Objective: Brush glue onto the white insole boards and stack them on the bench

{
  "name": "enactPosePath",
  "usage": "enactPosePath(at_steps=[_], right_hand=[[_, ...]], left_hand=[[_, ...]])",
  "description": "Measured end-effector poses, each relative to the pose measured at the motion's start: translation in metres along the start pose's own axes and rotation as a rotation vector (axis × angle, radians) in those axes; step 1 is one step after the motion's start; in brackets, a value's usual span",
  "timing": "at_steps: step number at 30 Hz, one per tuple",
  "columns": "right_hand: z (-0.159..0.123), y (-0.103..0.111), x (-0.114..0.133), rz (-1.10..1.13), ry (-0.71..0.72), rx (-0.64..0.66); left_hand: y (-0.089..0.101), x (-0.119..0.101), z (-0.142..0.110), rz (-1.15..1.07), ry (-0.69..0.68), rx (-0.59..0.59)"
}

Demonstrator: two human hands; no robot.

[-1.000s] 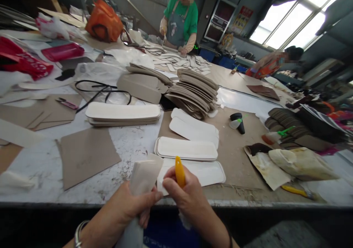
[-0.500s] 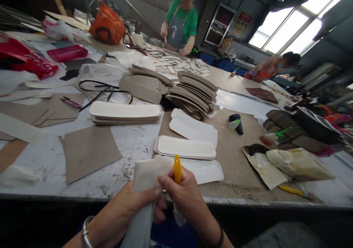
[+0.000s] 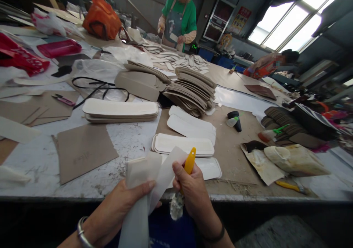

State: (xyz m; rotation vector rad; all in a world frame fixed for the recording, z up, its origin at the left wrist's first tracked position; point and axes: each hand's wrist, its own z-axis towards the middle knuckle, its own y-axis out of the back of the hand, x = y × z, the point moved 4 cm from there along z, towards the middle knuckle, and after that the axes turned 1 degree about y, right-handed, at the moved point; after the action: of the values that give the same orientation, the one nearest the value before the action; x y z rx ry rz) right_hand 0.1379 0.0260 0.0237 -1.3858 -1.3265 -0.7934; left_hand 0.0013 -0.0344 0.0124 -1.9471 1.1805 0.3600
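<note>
My left hand [image 3: 118, 204] is closed around a bundle of white, translucent strips [image 3: 135, 218], with the thumb pressed on top. A single strip [image 3: 167, 172] slants away from the bundle, its upper end pinched by my right hand [image 3: 194, 191]. That same hand grips a brush with a yellow handle [image 3: 190, 161], whose bristle end points down and is caked in white paste [image 3: 176, 207]. Just beyond my hands, on the table, lie white-topped oblong panels [image 3: 184, 145], stacked in small piles.
Taupe panels [image 3: 190, 92] are heaped mid-table, near a white-topped stack [image 3: 120, 108]. A taupe sheet [image 3: 85, 154] lies left. At right are a stained pouch [image 3: 299, 160], a second yellow-handled brush [image 3: 289, 185] and a glue bottle [image 3: 270, 135]. A co-worker in green [image 3: 179, 16] stands opposite.
My right hand has moved right and drawn one strip out from the bundle at an angle. The pasted brush end shows more plainly. The co-worker opposite has lifted a pale piece.
</note>
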Motion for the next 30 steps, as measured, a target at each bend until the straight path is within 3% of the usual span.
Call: enactPosePath(at_steps=[5,9,12,14,18,20,24,30], right_hand=[[-0.003,0.001,-0.004,-0.044,0.037,0.004],[-0.006,0.027,0.012,0.001,0.026,-0.069],[-0.006,0.052,0.030,-0.070,-0.067,0.024],[-0.003,0.061,0.039,-0.311,-0.127,0.160],[0.013,0.042,0.042,-0.932,-0.093,0.518],[0.024,0.024,0.036,-1.119,-0.090,0.619],[0.044,0.003,0.025,-1.337,-0.127,0.661],[0.053,-0.005,0.016,-1.539,-0.069,0.691]], left_hand=[[0.001,0.010,0.004,0.097,0.006,-0.038],[0.013,0.010,0.003,0.110,0.003,-0.118],[0.026,0.005,0.003,0.092,-0.035,-0.251],[0.029,0.003,0.005,0.072,-0.025,-0.330],[0.020,0.001,0.017,0.092,0.010,-0.309],[0.015,0.000,0.023,0.130,0.035,-0.258],[0.012,-0.002,0.031,0.178,0.101,-0.224],[0.014,-0.005,0.037,0.188,0.145,-0.228]])
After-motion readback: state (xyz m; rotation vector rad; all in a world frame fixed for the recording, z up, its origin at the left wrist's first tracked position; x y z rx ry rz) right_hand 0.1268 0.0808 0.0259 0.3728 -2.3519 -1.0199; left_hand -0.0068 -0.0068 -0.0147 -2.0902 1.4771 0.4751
